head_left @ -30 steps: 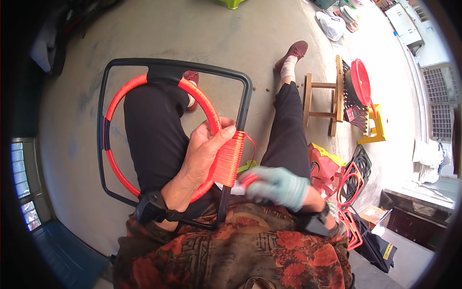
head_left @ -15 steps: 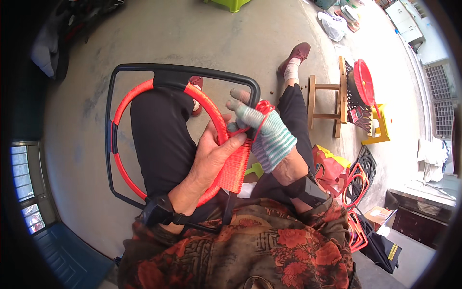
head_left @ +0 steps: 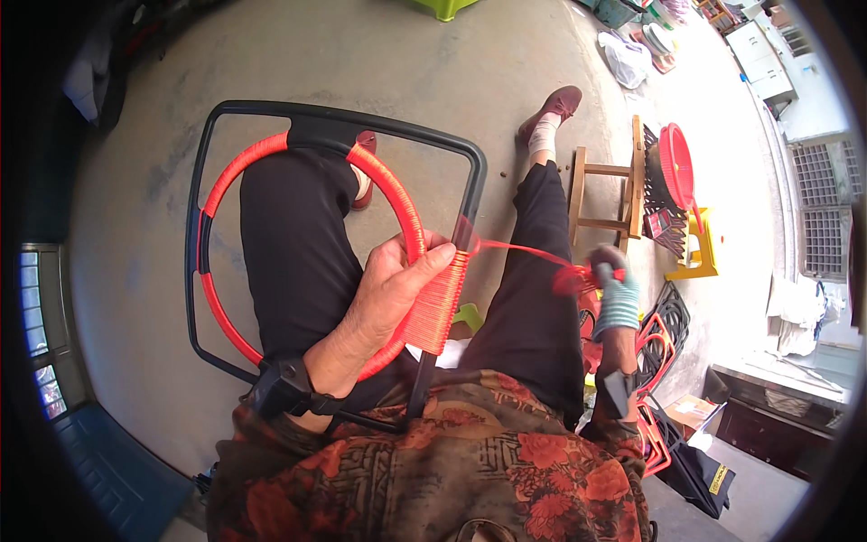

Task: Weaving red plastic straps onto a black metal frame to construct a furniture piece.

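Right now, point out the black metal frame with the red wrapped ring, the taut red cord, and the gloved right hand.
black metal frame (head_left: 348,117): head view, on its top bar.
taut red cord (head_left: 524,247): head view, mid-span between frame and glove.
gloved right hand (head_left: 614,294): head view, on the glove's back.

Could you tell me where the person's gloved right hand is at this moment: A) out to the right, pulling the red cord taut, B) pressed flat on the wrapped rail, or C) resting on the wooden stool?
A: the right hand holds the red cord stretched sideways from the black frame.
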{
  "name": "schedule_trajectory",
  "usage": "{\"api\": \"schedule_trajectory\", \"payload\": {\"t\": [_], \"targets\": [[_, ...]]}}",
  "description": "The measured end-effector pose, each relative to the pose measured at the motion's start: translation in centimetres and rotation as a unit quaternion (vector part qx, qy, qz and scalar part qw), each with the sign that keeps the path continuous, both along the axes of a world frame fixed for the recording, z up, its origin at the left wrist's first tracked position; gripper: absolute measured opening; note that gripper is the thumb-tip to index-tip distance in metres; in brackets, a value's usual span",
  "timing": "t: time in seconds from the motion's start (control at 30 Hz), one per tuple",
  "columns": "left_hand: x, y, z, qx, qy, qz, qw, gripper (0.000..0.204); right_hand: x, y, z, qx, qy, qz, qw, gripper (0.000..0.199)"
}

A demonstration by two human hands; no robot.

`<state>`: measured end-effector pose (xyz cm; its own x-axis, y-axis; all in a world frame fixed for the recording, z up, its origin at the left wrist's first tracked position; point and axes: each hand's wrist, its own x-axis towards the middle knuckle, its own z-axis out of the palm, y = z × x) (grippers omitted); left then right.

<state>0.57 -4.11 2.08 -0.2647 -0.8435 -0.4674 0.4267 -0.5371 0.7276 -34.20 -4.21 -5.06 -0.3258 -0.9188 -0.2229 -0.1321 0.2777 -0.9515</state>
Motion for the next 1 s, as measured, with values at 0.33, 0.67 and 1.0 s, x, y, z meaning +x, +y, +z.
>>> {"api": "schedule_trajectory", "payload": {"t": [0.33, 0.67, 1.0], "targets": [[-0.4, 0.6, -0.7, -0.09, -0.062, 0.055, 0.992, 0.025, 15.5, -1.1, 7.7, 0.055, -0.235, 0.231, 0.943, 0.041], [0.1, 0.2, -0.7, 0.001, 0.094, 0.022, 0.995, 0.024, 14.4, -1.5, 5.8, 0.011, -0.398, 0.212, 0.893, 0.034], [-0.1, -0.1, 0.2, 0.01, 0.062, 0.013, 0.998, 0.02, 17.1, -2.9, 6.9, 0.151, -0.292, 0.156, 0.931, 0.025]]}}
